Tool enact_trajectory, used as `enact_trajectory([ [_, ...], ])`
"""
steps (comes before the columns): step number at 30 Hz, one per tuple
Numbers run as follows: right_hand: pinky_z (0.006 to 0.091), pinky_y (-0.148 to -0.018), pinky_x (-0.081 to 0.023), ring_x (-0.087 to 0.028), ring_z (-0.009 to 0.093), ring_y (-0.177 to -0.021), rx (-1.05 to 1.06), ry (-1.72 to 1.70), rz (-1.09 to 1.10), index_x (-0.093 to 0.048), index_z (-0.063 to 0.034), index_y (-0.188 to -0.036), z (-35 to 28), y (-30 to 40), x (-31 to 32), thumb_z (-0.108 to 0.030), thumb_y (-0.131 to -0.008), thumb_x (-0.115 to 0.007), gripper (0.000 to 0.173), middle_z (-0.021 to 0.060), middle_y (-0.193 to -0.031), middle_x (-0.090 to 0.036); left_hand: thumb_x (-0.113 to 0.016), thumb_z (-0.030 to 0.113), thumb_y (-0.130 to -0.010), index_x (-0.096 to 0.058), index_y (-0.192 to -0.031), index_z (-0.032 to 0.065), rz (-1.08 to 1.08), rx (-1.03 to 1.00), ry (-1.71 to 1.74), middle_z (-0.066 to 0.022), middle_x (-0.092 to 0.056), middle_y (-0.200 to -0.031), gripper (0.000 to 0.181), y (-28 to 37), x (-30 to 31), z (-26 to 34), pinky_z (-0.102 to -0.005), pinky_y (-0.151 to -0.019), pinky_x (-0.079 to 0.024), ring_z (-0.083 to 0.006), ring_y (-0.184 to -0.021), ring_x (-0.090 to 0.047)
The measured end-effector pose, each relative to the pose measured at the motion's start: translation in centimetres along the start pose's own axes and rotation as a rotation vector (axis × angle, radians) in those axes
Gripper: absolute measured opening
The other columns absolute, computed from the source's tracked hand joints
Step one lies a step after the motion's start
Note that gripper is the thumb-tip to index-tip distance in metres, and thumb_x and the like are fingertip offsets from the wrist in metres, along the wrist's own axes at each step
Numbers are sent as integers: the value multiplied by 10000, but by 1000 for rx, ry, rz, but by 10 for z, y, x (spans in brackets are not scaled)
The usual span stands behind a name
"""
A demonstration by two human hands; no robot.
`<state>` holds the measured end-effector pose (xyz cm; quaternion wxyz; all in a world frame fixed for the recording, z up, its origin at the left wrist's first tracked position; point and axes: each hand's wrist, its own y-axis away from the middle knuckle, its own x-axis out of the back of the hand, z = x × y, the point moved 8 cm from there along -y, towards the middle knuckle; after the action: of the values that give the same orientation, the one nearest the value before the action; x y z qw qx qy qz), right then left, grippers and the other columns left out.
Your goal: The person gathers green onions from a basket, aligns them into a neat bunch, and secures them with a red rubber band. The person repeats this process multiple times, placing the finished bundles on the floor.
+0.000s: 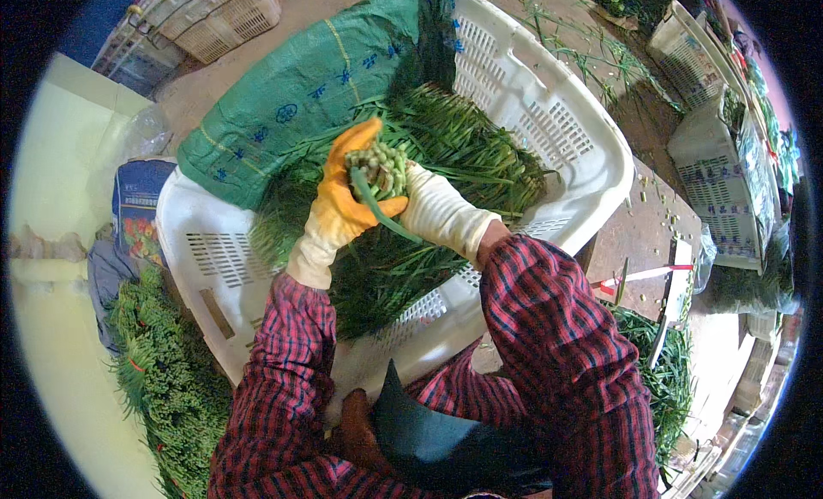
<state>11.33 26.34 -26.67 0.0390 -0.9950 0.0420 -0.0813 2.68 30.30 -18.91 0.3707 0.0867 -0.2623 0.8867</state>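
Note:
Both hands wear cloth work gloves with orange palms. My left hand (342, 193) curls around a bunch of green stalks (376, 168), whose pale cut ends face up toward me. My right hand (432, 197) holds the bunch from the other side, its fingers hidden behind it. One loose green leaf (379, 209) bends across the front of the bunch, beside my left thumb. Beneath the hands, a white slotted plastic crate (566, 97) holds a heap of long leafy greens (476, 139). A green woven sack (276, 107) is draped over its far left side.
Bundled greens with small buds (183, 377) are piled at the left. To the right, a blade (662, 332) and red-and-white tape (649, 274) lie by a board (630, 235) strewn with cut bits. Further crates (720, 184) stand at the far right and a basket (222, 23) at the upper left.

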Motion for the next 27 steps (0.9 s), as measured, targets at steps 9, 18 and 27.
enact_trajectory([
  [9, 447, -939, -505, -601, 405, -1112, -141, 507, -46, -541, -14, -1241, -70, 26, 5, -138, -766, -658, 504, 243, -1181, -631, -812, 83, -740, -577, -1212, 37, 26, 110, 105, -64, -683, -1133, 530, -5, 26, 37, -320, -935, -521, -162, -1035, -648],
  [18, 431, -786, -573, -689, 389, -932, -330, 1067, -106, -674, 28, -1052, -67, 103, 54, -189, -788, -667, 341, 223, -998, -703, -724, 130, -874, -534, -1276, 73, 435, -271, 691, -108, -636, -1151, 448, -63, 174, 222, -405, -952, -523, -243, -1064, -632],
  [27, 499, -1078, -402, -509, 308, -1291, -218, -948, -141, -362, -84, -1500, -263, 227, 29, -687, -887, -539, 878, 160, -1452, -483, -723, 184, -802, -551, -1201, 72, 82, -915, -330, -132, -653, -1104, 449, 20, 28, 407, -460, -996, -481, -266, -1063, -645],
])
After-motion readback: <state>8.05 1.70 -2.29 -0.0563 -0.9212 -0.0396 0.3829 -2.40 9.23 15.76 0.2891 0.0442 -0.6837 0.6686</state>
